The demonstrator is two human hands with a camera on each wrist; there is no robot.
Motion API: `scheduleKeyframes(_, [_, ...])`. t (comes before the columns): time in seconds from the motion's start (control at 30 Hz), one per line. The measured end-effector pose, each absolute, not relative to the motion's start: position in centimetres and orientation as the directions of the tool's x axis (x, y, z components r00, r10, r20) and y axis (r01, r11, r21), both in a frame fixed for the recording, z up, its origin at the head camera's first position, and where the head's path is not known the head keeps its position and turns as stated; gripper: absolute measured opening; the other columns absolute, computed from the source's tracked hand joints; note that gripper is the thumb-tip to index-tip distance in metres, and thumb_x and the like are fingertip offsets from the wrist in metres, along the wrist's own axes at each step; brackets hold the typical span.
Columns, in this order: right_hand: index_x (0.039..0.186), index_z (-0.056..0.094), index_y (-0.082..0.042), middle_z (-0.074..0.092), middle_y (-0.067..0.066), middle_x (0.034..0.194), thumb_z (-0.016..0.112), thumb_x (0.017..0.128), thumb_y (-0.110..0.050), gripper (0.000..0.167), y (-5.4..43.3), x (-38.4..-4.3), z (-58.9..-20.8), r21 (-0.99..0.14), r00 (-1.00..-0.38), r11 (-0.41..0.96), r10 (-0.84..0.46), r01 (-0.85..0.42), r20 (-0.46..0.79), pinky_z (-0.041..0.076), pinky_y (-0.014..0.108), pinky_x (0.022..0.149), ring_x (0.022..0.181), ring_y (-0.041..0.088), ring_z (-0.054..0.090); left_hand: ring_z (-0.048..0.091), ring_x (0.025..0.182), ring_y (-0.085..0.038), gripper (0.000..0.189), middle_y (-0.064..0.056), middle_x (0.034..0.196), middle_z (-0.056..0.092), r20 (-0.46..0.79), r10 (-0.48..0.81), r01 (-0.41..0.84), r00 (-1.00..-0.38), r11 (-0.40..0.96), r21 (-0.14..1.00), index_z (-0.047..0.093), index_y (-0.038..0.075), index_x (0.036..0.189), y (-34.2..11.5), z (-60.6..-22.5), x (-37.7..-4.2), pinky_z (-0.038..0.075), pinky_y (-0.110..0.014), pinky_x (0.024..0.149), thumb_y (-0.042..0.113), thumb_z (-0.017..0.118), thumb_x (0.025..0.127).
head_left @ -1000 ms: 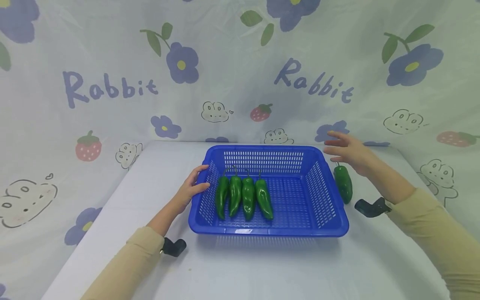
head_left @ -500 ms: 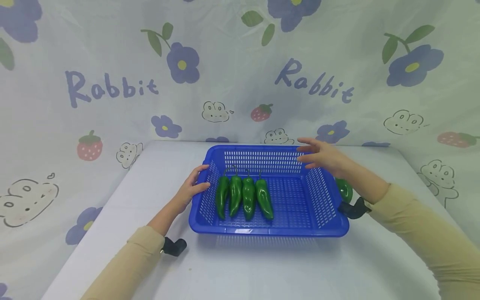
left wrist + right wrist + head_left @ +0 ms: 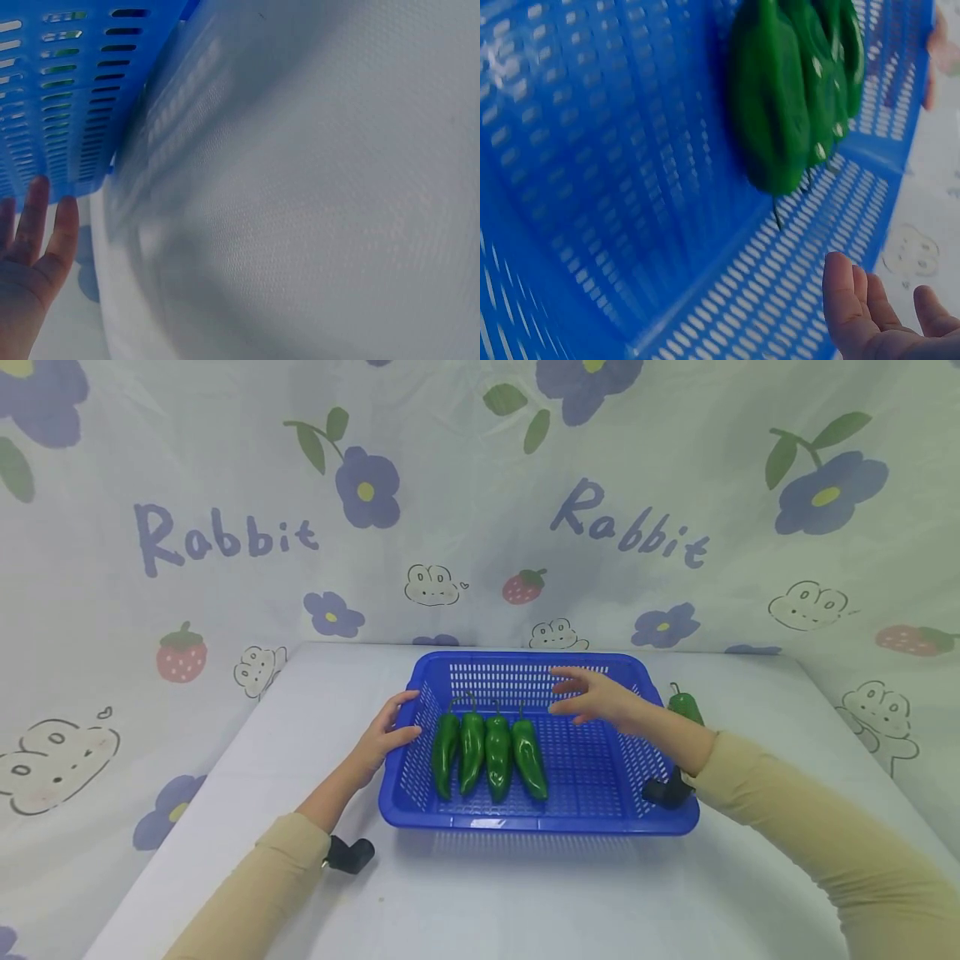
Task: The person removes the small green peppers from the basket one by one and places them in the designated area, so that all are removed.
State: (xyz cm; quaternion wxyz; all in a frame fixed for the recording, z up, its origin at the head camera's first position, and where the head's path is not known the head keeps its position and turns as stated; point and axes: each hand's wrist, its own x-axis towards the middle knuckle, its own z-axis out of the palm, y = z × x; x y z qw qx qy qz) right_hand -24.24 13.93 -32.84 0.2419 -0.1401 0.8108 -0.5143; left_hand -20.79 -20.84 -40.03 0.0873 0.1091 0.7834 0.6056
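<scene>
In the head view, several green chili peppers lie side by side in the left half of a blue plastic basket. My left hand rests at the basket's left rim, thumb and a fingertip on the edge; the left wrist view has its straight fingers against the perforated outer wall. My right hand hovers over the basket, fingers spread and holding nothing, just right of the peppers' stems. The right wrist view shows it beside the peppers. One more chili pepper lies outside, right of the basket, partly hidden by my forearm.
The basket stands on a white-covered table. Behind it hangs a patterned cloth with flowers and rabbits. Each wrist carries a black camera mount; the right one overlaps the basket's right wall.
My right hand has moved left, from above the outside pepper, across the right rim and over the basket's inside. My left hand and the peppers have stayed in place.
</scene>
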Motion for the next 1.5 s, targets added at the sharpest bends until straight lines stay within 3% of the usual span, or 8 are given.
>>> scheduleKeyframes(0.4, [0.142,0.029,-0.006,0.037,0.026,0.138,0.065,0.081,-0.013,0.071,11.3,-24.0,-35.8,-0.876,-0.807,0.48,-0.502,0.039,-0.311,0.046,0.048,0.088,0.115,0.039,0.048,0.036,0.124,-0.048,0.061,-0.025,0.143,0.025,-0.019,0.271,0.049,-0.963,0.243,0.969,0.022,0.018,0.142,-20.8,-40.1,-20.9,0.04,-0.058,0.092,0.021,0.049,0.087])
scheduleKeyframes(0.9, [0.141,0.031,-0.009,0.036,0.026,0.135,0.071,0.074,-0.007,0.078,9.3,-24.1,-38.1,-0.803,-0.836,0.586,-0.383,0.11,-0.393,0.053,0.041,0.075,0.112,0.039,0.05,0.034,0.125,-0.048,0.06,-0.024,0.145,0.023,-0.018,0.271,0.05,-0.962,0.24,0.97,0.022,0.017,0.142,-20.8,-40.2,-20.9,0.037,-0.059,0.093,0.022,0.048,0.088])
scheduleKeyframes(1.27, [0.141,0.029,-0.01,0.045,0.024,0.13,0.074,0.072,-0.013,0.082,8.5,-23.9,-38.8,-0.752,-0.849,0.656,-0.358,0.067,-0.388,0.054,0.037,0.065,0.106,0.036,0.054,0.033,0.125,-0.048,0.06,-0.026,0.144,0.024,-0.012,0.267,0.058,-0.964,0.253,0.966,0.022,0.015,0.142,-20.8,-39.9,-20.8,0.036,-0.059,0.095,0.021,0.047,0.088])
scheduleKeyframes(1.5, [0.142,0.028,-0.009,0.04,0.024,0.134,0.074,0.073,-0.016,0.083,8.3,-23.8,-39.1,-0.733,-0.858,0.68,-0.366,0.017,-0.36,0.054,0.035,0.058,0.106,0.037,0.052,0.032,0.126,-0.048,0.061,-0.026,0.144,0.024,-0.006,0.265,0.065,-0.964,0.259,0.964,0.022,0.014,0.142,-20.7,-39.8,-20.6,0.035,-0.06,0.095,0.021,0.047,0.088])
